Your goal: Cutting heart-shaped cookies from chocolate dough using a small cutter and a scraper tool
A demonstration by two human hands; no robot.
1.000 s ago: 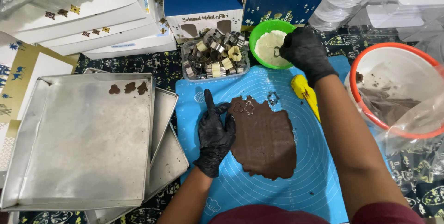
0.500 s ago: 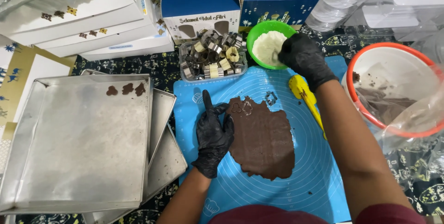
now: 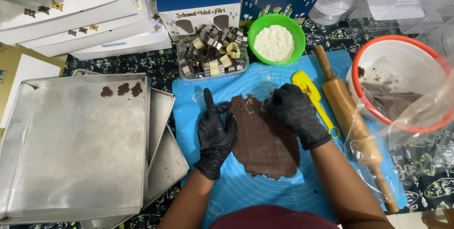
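Brown dough [image 3: 265,139], rolled flat, in the middle of the frame on a blue mat [image 3: 283,186]. Left hand [image 3: 215,134] flat beside its left edge, fingers spread. Right hand [image 3: 295,113] at the top right edge, fingers curled down, maybe pressing a cutter; cannot tell. Cutting shapes, by the look. Next: lift shape gently, carry left to silver tray [image 3: 75,148] beside three cut shapes [image 3: 121,89].

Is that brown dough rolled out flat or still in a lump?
Rolled flat: the brown dough lies as a thin sheet on the blue mat, with cutter outlines pressed near its top.
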